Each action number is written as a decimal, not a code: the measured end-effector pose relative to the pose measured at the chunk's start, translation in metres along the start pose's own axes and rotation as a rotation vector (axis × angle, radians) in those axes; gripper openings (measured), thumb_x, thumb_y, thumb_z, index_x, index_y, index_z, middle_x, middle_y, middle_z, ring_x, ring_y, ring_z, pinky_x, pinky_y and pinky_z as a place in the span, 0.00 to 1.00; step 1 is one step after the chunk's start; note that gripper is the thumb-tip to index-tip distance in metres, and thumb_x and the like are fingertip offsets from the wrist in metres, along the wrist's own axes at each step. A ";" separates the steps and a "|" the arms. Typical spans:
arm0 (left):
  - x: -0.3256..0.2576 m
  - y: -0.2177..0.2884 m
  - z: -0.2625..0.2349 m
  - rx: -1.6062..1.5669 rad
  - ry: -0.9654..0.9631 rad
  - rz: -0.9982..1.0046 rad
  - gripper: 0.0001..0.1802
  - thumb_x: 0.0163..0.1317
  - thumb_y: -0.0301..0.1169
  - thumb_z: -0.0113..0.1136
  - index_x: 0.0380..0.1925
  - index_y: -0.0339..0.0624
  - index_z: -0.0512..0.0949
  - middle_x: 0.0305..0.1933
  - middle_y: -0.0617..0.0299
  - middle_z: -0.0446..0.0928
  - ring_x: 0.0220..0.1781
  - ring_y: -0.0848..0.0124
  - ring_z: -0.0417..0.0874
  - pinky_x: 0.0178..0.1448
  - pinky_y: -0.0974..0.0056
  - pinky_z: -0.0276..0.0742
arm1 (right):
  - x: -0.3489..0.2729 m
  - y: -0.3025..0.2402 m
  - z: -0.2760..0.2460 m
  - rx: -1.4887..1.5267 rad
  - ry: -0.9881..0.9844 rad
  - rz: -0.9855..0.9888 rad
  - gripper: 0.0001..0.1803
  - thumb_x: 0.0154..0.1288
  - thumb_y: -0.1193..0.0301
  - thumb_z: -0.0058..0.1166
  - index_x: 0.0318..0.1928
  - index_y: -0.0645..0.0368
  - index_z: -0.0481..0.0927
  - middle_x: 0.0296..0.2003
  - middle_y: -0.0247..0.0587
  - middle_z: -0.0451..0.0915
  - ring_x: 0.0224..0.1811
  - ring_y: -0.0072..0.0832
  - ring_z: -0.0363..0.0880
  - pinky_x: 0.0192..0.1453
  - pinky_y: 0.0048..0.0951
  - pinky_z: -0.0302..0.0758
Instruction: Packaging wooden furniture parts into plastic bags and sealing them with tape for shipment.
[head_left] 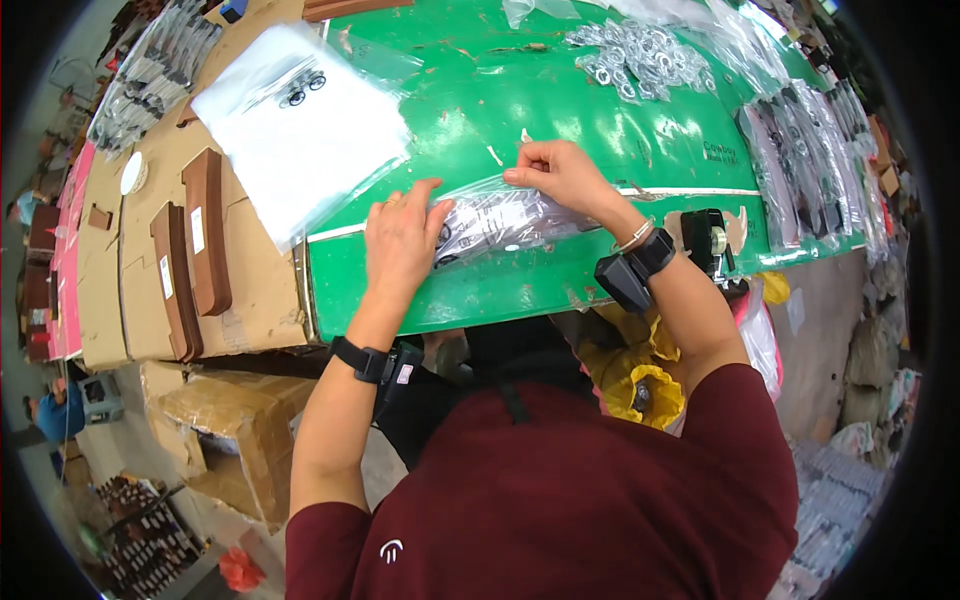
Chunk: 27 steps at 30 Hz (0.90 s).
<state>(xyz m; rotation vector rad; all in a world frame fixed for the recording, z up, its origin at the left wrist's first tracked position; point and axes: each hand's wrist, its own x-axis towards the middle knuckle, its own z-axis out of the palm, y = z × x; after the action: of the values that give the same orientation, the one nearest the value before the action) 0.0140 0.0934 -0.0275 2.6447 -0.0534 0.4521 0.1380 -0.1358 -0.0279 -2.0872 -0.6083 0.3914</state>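
Observation:
A long clear plastic bag [510,222] with a slim packed thing inside lies flat along the near part of the green tabletop. Its contents are blurred by glare; a dark ring shows near the left end. My left hand [398,238] rests at that end, fingers apart, with the thumb touching the plastic. At the bag's far edge, my right hand [565,178] pinches the film between thumb and fingertips. Beyond the left hand lies a stack of flat clear bags [310,130] with dark rings printed or lying on top.
Two brown wooden pieces [208,235] with white labels lie on cardboard at left. Small bagged rings [640,60] are heaped at the back. Filled bags [800,165] are stacked at right, near a black tape dispenser [708,240]. An open carton [235,430] stands below the left edge.

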 end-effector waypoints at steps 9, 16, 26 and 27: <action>-0.004 0.003 -0.004 -0.039 0.052 0.019 0.18 0.70 0.38 0.58 0.57 0.48 0.78 0.34 0.54 0.80 0.36 0.55 0.74 0.46 0.54 0.70 | 0.006 0.003 0.002 -0.154 -0.019 0.016 0.20 0.64 0.58 0.67 0.24 0.60 0.76 0.17 0.29 0.67 0.22 0.19 0.62 0.27 0.29 0.59; -0.035 0.017 -0.004 0.075 0.260 0.178 0.21 0.69 0.40 0.60 0.59 0.47 0.78 0.35 0.61 0.80 0.40 0.61 0.78 0.50 0.57 0.69 | -0.035 -0.020 -0.003 -0.099 -0.008 -0.020 0.17 0.65 0.56 0.62 0.31 0.57 0.81 0.21 0.40 0.78 0.25 0.35 0.77 0.32 0.37 0.69; -0.063 0.065 -0.029 0.160 0.224 0.154 0.28 0.61 0.43 0.67 0.62 0.49 0.76 0.52 0.63 0.81 0.53 0.64 0.80 0.58 0.58 0.66 | -0.076 -0.005 0.009 -0.267 0.350 -0.573 0.10 0.59 0.65 0.67 0.31 0.56 0.80 0.36 0.37 0.85 0.39 0.37 0.82 0.43 0.36 0.74; -0.052 0.073 -0.038 0.156 0.188 0.187 0.30 0.60 0.41 0.68 0.63 0.48 0.75 0.52 0.61 0.81 0.52 0.61 0.80 0.57 0.57 0.68 | -0.078 -0.003 0.010 -0.266 0.355 -0.568 0.10 0.59 0.65 0.67 0.31 0.56 0.80 0.36 0.37 0.85 0.39 0.37 0.82 0.43 0.36 0.74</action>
<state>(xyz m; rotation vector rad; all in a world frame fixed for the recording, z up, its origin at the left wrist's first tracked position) -0.0552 0.0434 0.0191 2.7470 -0.2158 0.7955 0.0678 -0.1713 -0.0270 -2.0447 -1.0320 -0.3935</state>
